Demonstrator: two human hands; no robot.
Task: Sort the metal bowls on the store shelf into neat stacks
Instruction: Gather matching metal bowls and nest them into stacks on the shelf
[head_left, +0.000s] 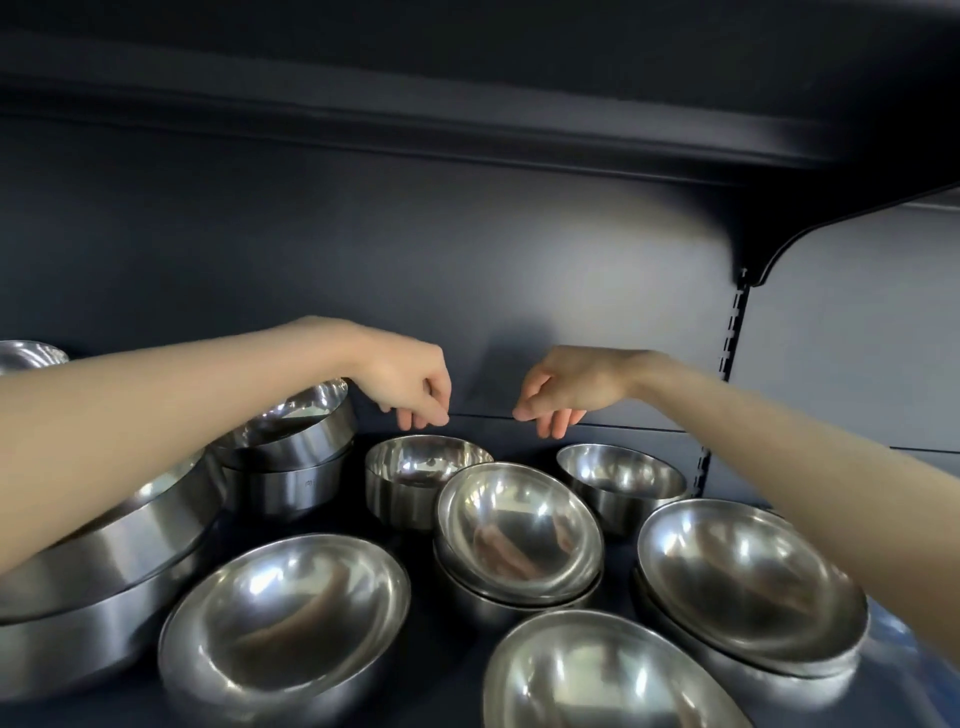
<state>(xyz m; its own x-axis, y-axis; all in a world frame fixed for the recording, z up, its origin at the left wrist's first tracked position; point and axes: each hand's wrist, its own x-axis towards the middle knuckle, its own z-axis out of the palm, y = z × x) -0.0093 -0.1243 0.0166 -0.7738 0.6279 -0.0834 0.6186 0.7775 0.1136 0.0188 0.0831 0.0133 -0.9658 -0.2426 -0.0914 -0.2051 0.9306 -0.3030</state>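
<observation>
A dark store shelf (524, 447) carries metal bowls, some loose and some stacked. A small bowl (428, 467) stands upright near the back. Just above it hover the left grip (410, 384) and right grip (566, 389), fingers loosely curled, holding nothing. A tilted stack (519, 530) sits just in front of it.

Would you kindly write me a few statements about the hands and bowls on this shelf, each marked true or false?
1. The left hand and the right hand both hold nothing. True.
2. The small back-centre bowl lies upside down. False: it stands upright, mouth up.
3. The tilted centre bowl sits nested in another bowl. True.
4. The shelf's back panel is white. False: it is dark blue-grey.
</observation>
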